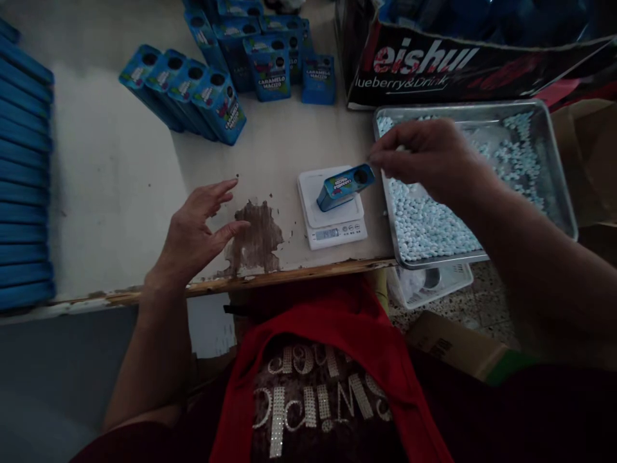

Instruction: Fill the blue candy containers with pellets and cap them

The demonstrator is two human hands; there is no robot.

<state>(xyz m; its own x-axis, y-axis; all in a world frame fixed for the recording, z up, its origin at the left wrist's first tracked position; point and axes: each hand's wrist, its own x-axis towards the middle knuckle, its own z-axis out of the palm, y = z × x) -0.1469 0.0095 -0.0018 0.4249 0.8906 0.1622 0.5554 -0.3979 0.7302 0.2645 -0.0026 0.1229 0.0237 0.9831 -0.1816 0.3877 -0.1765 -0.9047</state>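
A blue candy tin point(343, 186) printed "Caramelo Macizo" stands on a white digital scale point(332, 235) with a lit display. My right hand point(424, 157) is just right of the tin's top, over the left side of a metal tray point(562, 186). Its fingers are pinched together, and a bit of pale candy point(401, 148) shows between them. Small pale blue and white candies point(429, 225) cover much of the tray. Left of the scale, my left hand point(197, 225) hovers above the tabletop with fingers apart and nothing in them.
Several matching blue tins point(222, 106) stand in groups at the back, and a long stack of blue packages point(24, 173) lines the left. A black printed box point(434, 64) stands behind the tray. Near the table's front edge point(260, 280) is a worn brown patch point(258, 235).
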